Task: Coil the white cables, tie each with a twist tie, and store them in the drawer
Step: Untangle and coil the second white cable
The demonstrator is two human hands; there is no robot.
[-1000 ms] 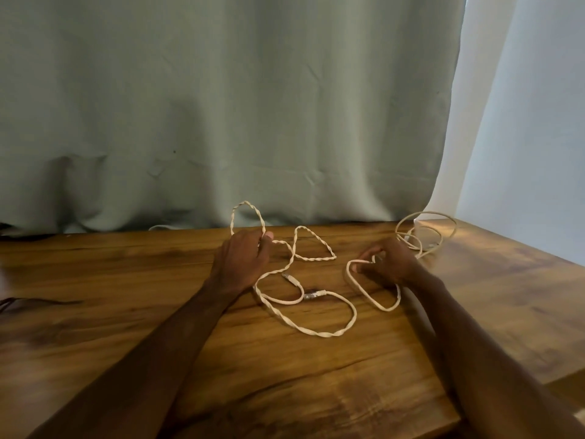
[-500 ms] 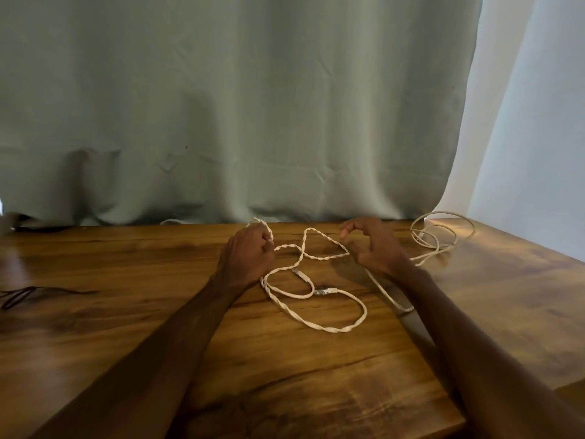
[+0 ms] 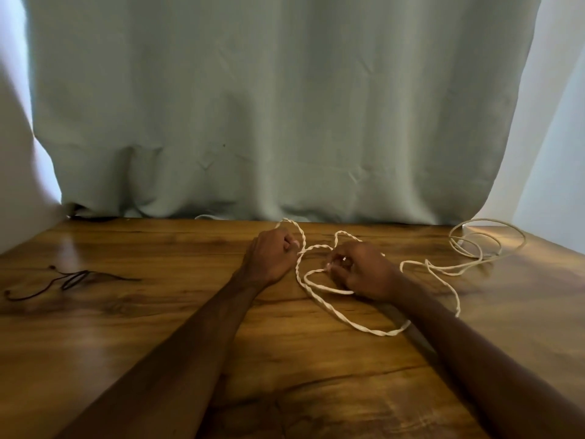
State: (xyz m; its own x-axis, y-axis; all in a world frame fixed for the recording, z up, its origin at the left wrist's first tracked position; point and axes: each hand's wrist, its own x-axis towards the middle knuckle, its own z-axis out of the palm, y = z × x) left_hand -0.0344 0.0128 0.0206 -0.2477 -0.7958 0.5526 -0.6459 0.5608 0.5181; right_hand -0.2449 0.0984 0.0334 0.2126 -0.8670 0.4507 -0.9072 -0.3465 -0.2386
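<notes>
My left hand (image 3: 272, 255) fisted round upper bend of twisted white cable (image 3: 348, 321), mid brown wooden table (image 3: 158, 343). Right hand (image 3: 364, 270) pinching inner loop just beside it. I'd feed even, same-size loops, keep tail untangled. Smooth white cable (image 3: 487, 239) loose at far right. Thin dark ties (image 3: 72, 277) at left, I judge.

glossy grained wood table (image 3: 158, 327); matt grey-green cloth curtain (image 3: 285, 106); white twisted braided cable (image 3: 348, 321); smooth cream cable (image 3: 487, 239).
</notes>
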